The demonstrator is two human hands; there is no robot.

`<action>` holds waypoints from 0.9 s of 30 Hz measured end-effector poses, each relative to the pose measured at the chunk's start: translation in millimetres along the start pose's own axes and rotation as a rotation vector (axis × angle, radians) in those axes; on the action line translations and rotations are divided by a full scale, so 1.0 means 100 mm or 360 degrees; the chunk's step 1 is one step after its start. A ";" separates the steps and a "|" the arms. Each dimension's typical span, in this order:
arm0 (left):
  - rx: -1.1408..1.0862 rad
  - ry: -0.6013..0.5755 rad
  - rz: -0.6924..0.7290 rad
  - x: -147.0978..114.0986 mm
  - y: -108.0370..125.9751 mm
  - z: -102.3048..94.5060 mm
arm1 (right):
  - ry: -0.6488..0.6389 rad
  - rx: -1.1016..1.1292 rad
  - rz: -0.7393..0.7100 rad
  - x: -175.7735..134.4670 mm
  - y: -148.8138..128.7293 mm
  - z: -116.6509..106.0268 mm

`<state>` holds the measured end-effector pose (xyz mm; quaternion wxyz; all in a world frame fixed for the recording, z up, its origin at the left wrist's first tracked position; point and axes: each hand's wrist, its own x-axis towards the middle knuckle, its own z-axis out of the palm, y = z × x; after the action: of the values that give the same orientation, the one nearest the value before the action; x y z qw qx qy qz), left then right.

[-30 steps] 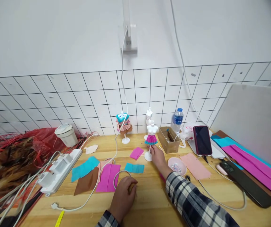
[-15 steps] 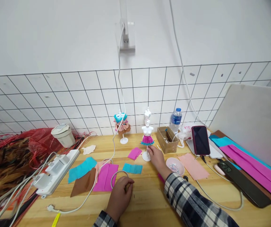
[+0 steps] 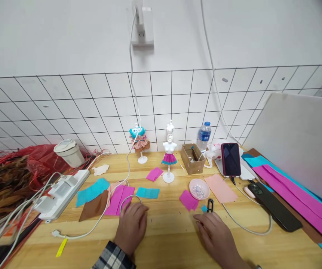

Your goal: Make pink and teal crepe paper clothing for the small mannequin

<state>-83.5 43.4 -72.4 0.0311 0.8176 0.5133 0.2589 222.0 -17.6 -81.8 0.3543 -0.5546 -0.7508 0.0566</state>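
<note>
My left hand [image 3: 132,226] rests on the wooden table with its fingers loosely bent and the thumb apart, holding nothing visible; a white cable loop lies by its knuckles. To the right, my right hand [image 3: 217,235] is low over the table, fingers loosely stretched to the left. Just beyond its fingers sticks out a black looped handle [image 3: 210,204]; the rest of that tool is hidden. A white mini dress form [image 3: 169,147] stands upright farther back, wearing a magenta skirt [image 3: 169,158] with a blue hem. Near my right hand lie a magenta fabric piece [image 3: 189,200] and a blue scrap [image 3: 204,208].
A pink dish [image 3: 199,189] of small beads sits beside a cardboard box [image 3: 193,160]. Another dressed form [image 3: 140,144] stands back left. Fabric pieces [image 3: 93,191] and a power strip [image 3: 64,194] lie left; phones [image 3: 275,205], a bottle [image 3: 204,135] and fabric strips [image 3: 295,192] are right.
My right hand has let go of the dress form's stand and drawn back toward the table's front, beside the black handle. My left hand stays near the cable loop. The view has shifted slightly.
</note>
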 end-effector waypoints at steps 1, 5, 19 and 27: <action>0.0068 0.0014 0.0027 0.02 0.04 0.00 | -0.0029 -0.0084 -0.0011 -0.03 0.04 0.00; 0.0259 0.0079 -0.0045 0.23 0.24 0.09 | -0.0093 -0.0392 -0.0007 0.12 0.08 0.09; -0.0488 0.0186 -0.0362 0.19 0.32 0.11 | -0.0189 0.0404 0.0295 0.26 -0.11 -0.07; -0.1189 0.0650 -0.0915 -0.01 0.21 0.12 | -0.0840 0.1873 0.1085 0.38 -0.61 -0.21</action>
<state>-60.9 35.4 -76.7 0.2902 0.5093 0.5856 0.5599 180.7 -13.7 -19.4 0.3635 -0.4432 -0.4420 0.6900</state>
